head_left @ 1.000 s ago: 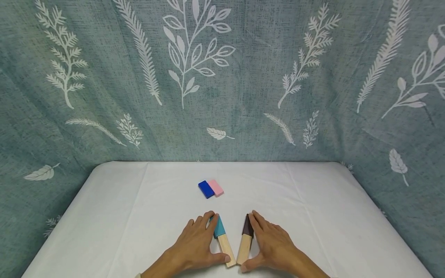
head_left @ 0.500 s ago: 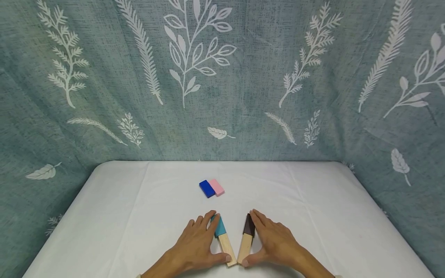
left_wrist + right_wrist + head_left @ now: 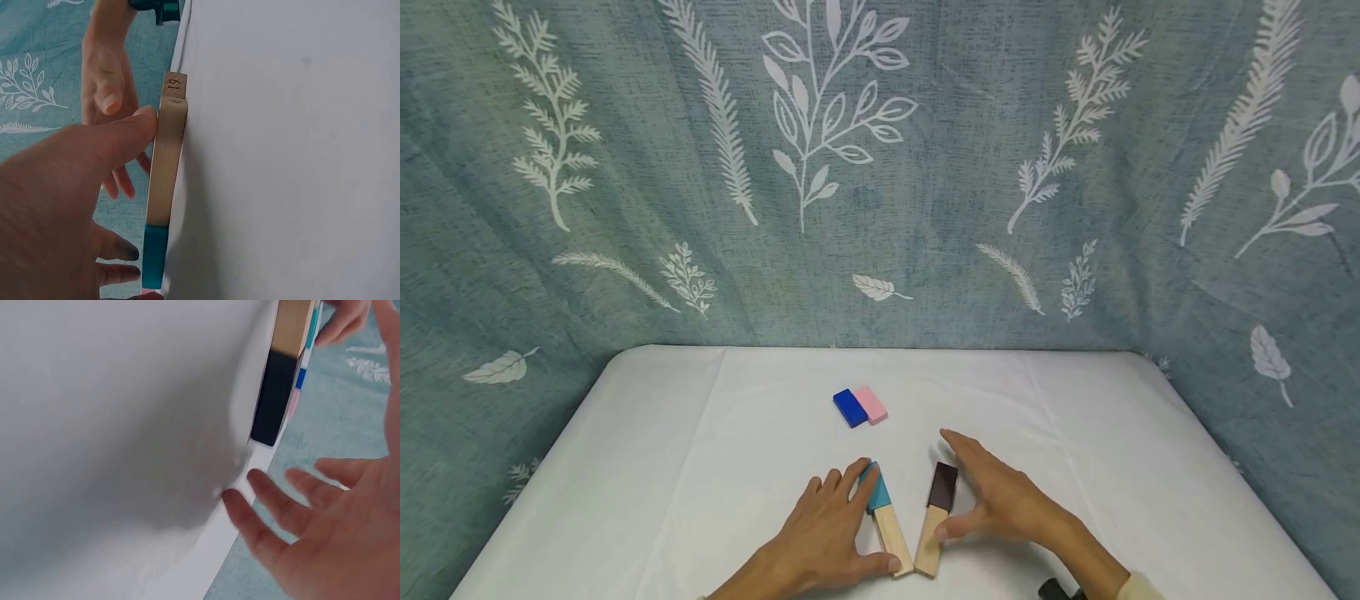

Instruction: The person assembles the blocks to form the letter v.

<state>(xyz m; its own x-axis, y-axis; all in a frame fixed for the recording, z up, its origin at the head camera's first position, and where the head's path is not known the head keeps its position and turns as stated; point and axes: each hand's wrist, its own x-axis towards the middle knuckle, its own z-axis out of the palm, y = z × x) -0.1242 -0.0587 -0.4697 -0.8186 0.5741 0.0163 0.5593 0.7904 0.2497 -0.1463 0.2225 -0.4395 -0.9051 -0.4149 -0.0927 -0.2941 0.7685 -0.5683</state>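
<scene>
Two short rows of blocks lie on the white table, close together at their near ends. On the left, a teal block (image 3: 880, 495) sits end to end with a plain wooden block (image 3: 891, 535). My left hand (image 3: 823, 533) spans this row, index finger at the teal end and thumb (image 3: 134, 131) against the plain wood. The right row is a dark brown block (image 3: 943, 487) and another plain wooden block (image 3: 928, 546). My right hand (image 3: 1003, 496) hovers to its right, fingers spread and holding nothing. In the right wrist view, its fingertips are apart from the dark block (image 3: 274, 397).
Farther back, a blue block (image 3: 850, 408) and a pink block (image 3: 871, 405) lie side by side, touching. A patterned green curtain (image 3: 955, 192) hangs behind the white table (image 3: 737, 467). A dark object (image 3: 1054, 589) shows beside the right wrist.
My right hand has let go of the brown and plain blocks; its fingers have lifted and spread, moving right. The left hand stays on its row.
</scene>
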